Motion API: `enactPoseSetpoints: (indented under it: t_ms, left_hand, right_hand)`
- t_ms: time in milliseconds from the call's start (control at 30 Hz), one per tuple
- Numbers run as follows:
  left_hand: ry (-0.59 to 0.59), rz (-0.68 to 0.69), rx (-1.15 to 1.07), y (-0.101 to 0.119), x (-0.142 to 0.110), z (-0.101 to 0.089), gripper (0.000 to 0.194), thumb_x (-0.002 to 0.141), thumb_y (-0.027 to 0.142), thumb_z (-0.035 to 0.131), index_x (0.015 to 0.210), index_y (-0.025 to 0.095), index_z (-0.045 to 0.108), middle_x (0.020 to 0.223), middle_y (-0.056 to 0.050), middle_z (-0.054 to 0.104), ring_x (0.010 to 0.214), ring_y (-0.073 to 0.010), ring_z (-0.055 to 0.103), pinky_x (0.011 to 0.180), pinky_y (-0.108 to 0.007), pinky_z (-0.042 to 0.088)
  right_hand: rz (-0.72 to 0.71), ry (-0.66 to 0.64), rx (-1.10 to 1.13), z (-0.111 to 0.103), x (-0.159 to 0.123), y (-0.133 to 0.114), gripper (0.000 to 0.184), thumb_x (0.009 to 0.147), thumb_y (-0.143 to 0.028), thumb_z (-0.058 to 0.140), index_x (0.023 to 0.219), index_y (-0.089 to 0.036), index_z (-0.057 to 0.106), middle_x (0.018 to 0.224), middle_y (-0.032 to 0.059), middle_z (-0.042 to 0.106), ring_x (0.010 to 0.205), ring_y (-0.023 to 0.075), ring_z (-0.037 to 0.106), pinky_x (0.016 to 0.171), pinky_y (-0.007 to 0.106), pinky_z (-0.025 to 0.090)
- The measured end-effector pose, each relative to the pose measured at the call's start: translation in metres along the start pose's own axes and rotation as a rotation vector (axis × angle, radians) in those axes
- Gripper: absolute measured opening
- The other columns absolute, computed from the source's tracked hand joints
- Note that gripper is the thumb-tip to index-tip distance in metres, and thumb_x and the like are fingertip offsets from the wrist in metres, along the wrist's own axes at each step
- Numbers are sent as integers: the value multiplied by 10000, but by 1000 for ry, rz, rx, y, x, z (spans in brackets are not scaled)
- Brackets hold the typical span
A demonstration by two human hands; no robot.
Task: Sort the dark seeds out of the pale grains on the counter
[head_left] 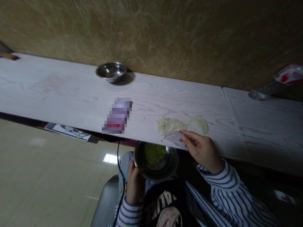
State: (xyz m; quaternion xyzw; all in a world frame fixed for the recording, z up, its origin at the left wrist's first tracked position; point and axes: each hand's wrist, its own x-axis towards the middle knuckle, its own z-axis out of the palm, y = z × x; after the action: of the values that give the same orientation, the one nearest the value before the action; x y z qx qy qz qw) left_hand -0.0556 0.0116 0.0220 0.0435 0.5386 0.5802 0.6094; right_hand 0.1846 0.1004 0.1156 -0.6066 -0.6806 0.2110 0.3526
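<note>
My left hand [136,183] grips the rim of a steel bowl [174,164], held just below the table's front edge. Small green beans, like mung beans [154,153], lie in the bowl toward its far left side. Between the thumb and fingers of my right hand [204,149] is a clear plastic protractor [174,136], its curved edge marked with fine ticks. It rests at the near side of a pile of white rice grains [169,123] with dark specks in it. A second patch of grains [200,124] joins the pile on the right.
An empty-looking steel bowl [111,72] stands by the wall on the pale wooden table [71,91]. A blurred-out phone-like rectangle [118,116] lies left of the grains. At the far right a clear plastic bottle [276,82] lies on its side. A black cable [119,160] hangs down.
</note>
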Motion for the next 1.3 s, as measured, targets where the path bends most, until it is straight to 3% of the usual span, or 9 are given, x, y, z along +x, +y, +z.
enactPoseSetpoints:
  t_ms: [133, 367, 567, 733, 900, 1133, 1200, 1300]
  left_hand:
    - [18, 1, -19, -2, 0, 2, 676, 583, 343, 904, 1255, 279, 865, 1270, -98, 854, 1224, -398, 745, 966, -463, 599]
    - [0, 25, -14, -7, 2, 0, 653, 626, 351, 850, 1275, 280, 869, 1265, -104, 854, 1201, -393, 743, 951, -471, 605]
    - [0, 21, -11, -6, 2, 0, 651, 626, 351, 881, 1275, 293, 868, 1290, -96, 848, 1296, -412, 722, 1023, -485, 599]
    - [24, 11, -25, -4, 3, -3, 663, 611, 341, 901, 1271, 291, 874, 1281, -90, 857, 1275, -405, 739, 1016, -480, 607]
    - [-44, 21, -13, -7, 9, -17, 658, 721, 339, 893, 1377, 303, 852, 1326, -89, 849, 1311, -402, 739, 1071, -497, 612]
    - [0, 46, -24, -14, 13, -17, 660, 727, 369, 890, 1381, 286, 851, 1320, -108, 852, 1288, -414, 752, 1091, -536, 619]
    - [-55, 24, -23, -15, 12, -15, 624, 714, 346, 900, 1334, 284, 868, 1337, -104, 853, 1349, -422, 733, 1124, -533, 607]
    - [-46, 46, -48, -13, 8, -12, 552, 756, 317, 886, 1308, 302, 871, 1385, -85, 850, 1429, -407, 700, 1160, -505, 582]
  right_hand:
    - [-12, -39, -14, 1, -1, -4, 314, 1019, -267, 698, 1177, -193, 959, 1074, 154, 943, 772, 282, 911, 707, 349, 745]
    - [-21, -9, 52, 0, -3, -2, 323, 1013, -276, 678, 1151, -178, 954, 1035, 157, 941, 852, 302, 931, 814, 382, 769]
    - [9, 19, 72, 1, -6, 7, 315, 1041, -315, 690, 1178, -186, 943, 1000, 148, 941, 828, 294, 927, 772, 365, 767]
    - [-41, -2, 44, 12, 2, -7, 327, 1038, -275, 672, 1189, -194, 951, 1099, 152, 944, 869, 280, 932, 823, 348, 765]
    - [-24, -15, 8, 18, 8, -16, 338, 1019, -251, 663, 1185, -223, 956, 1109, 124, 946, 916, 281, 935, 857, 347, 762]
    - [72, 83, -18, 8, 14, 7, 357, 1003, -313, 656, 1179, -209, 950, 1022, 139, 944, 891, 318, 927, 856, 414, 767]
    - [87, 111, -23, 3, 16, 14, 374, 1002, -336, 651, 1188, -203, 946, 997, 143, 941, 892, 329, 925, 858, 433, 767]
    - [83, 143, -26, -2, 18, 18, 382, 997, -363, 661, 1185, -191, 945, 999, 146, 941, 870, 333, 921, 858, 450, 766]
